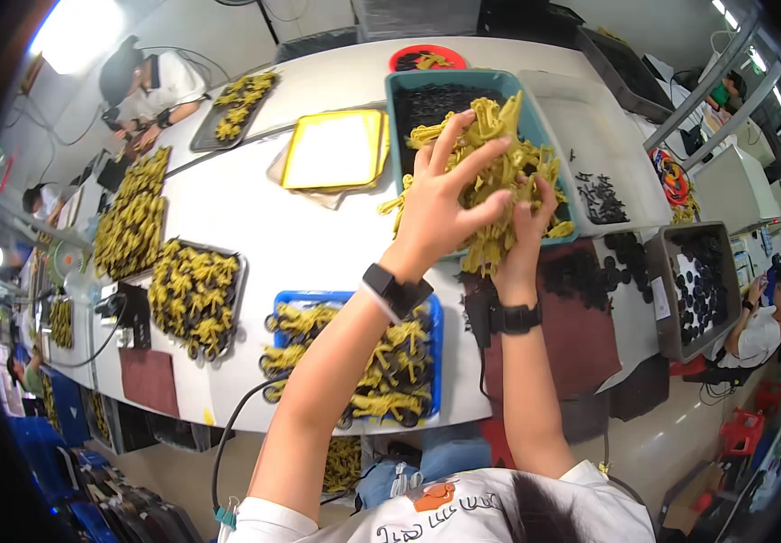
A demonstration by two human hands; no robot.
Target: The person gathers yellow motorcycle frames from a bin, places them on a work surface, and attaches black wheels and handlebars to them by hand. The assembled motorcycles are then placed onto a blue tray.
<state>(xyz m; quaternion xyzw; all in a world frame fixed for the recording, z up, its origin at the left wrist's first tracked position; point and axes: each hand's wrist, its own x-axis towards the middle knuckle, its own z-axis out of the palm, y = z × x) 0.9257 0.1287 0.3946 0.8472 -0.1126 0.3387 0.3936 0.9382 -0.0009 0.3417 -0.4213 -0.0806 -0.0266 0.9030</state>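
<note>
Over the teal bin [393, 113] both hands are at a clump of olive-yellow bundled cords [483, 253]. My left hand [445, 199] lies across its left side, fingers spread over the bundles and thumb toward the right. From the right, my right hand [523, 244] curls its fingers round the clump, partly hidden behind it. More yellow bundles and dark parts fill the bin beneath. Nearer to me, the blue tray [437, 362] holds rows of yellow bundles with black round ends, partly covered by my left forearm.
A yellow-rimmed tray [334, 149] lies left of the bin, and a red dish [428, 58] behind it. Filled trays [196, 299] stand farther left. At right are a clear tray [553, 100], a grey bin [657, 262] of black parts and a maroon mat [553, 344]. Other people sit around.
</note>
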